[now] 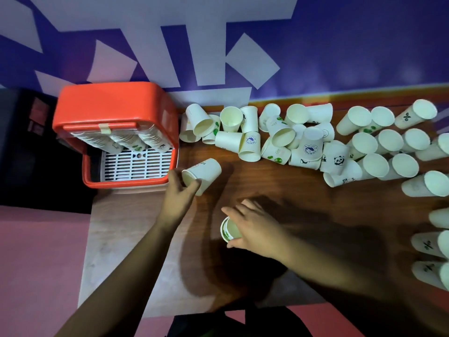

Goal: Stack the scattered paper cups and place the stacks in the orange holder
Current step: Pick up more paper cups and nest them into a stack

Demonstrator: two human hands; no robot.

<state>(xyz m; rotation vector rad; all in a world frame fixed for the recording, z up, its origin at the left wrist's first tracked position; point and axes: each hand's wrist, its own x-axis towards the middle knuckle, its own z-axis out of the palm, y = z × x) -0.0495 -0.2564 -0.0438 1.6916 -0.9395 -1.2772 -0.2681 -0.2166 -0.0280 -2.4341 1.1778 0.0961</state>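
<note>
My left hand (178,190) grips a white paper cup (204,171) that lies tilted with its mouth toward me, just right of the orange holder (116,103). Lower on the table, my right hand (252,227) holds another paper cup (229,229) whose green-edged rim faces left. Three stacks of cups (136,139) hang inside the holder above its white slatted grid (136,164). Many loose cups (279,139) lie scattered along the back of the wooden table (303,203).
More cups (388,142) stand or lie at the right, some reaching the right edge (435,244). A purple and white wall rises behind the table. A dark box (31,122) sits left of the holder. Pink floor shows at the lower left.
</note>
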